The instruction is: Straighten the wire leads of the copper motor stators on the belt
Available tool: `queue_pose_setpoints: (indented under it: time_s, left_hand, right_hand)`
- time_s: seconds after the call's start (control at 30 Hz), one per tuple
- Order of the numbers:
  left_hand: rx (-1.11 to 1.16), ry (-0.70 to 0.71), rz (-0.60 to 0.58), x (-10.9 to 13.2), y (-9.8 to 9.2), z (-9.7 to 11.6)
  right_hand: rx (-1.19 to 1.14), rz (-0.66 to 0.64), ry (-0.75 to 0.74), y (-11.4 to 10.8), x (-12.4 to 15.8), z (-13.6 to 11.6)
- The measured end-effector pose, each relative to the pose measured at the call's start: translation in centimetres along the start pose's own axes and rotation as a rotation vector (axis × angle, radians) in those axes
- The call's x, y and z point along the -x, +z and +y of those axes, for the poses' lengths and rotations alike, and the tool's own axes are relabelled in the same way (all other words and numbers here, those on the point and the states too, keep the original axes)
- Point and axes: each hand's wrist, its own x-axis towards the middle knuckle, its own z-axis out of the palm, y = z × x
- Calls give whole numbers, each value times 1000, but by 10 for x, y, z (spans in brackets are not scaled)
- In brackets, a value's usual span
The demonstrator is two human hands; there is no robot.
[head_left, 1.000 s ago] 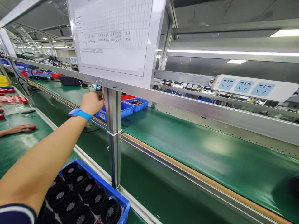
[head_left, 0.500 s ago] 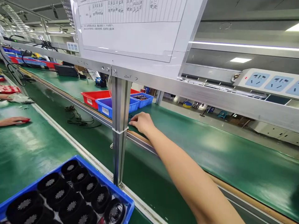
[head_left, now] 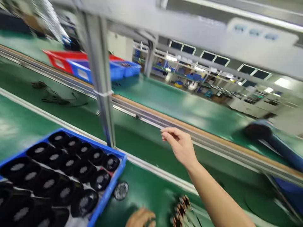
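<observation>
My right hand (head_left: pixel 180 145) hangs in the air over the green strip between the two bench levels. Its fingers are pinched together; anything between them is too small to make out. At the bottom edge my left hand (head_left: pixel 141 217), blurred and partly cut off, has its fingers curled around something dark that I cannot identify. Left of it, a round grey disc-like part (head_left: pixel 121 190) lies on the green mat beside a blue tray (head_left: pixel 121 165). Rows of black round housings (head_left: pixel 69 163) with grey slotted centres fill that tray. Several copper-wound parts (head_left: pixel 181 209) lie right of my left hand.
A metal post (head_left: pixel 100 75) rises beyond the tray. Behind it, a red bin (head_left: pixel 60 60) and blue bins (head_left: pixel 115 71) stand on the raised shelf (head_left: pixel 170 94). A dark-headed, blue-handled tool (head_left: pixel 270 135) lies at right. Loose cables (head_left: pixel 56 99) lie at left.
My right hand has pulled back from the shelf near the bins, toward me and to the right. The view has swung down and right, bringing my left hand, the disc and copper-wound parts into sight.
</observation>
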Motion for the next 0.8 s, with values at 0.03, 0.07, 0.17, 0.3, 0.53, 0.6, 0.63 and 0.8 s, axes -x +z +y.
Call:
queue_pose_setpoints:
  time_s: [0.03,0.07,0.17,0.3,0.53,0.6,0.63,0.8]
  left_hand:
    - [72,-32,-53,7,19,4]
    - [142,-77,-97,11,37,7]
    - [282,-205,-153,8,92,5]
    - [353,-241,-89,-21,159,-11]
    - [316,-138,-25,-57,226,-25]
    - [232,-89,-13,-57,231,-26]
    - [193,-57,-11,-56,232,-26]
    - [118,12,-56,-49,222,-26]
  right_hand:
    - [1,1,108,-23,34,18]
    - [8,9,217,-46,67,37]
    - [64,62,473,-107,157,101]
    - [282,11,546,-158,243,184]
    - [415,-87,346,-177,294,298]
    - [370,-107,300,-174,296,315]
    - [346,-110,259,-172,296,320]
    - [329,-162,11,-158,300,323]
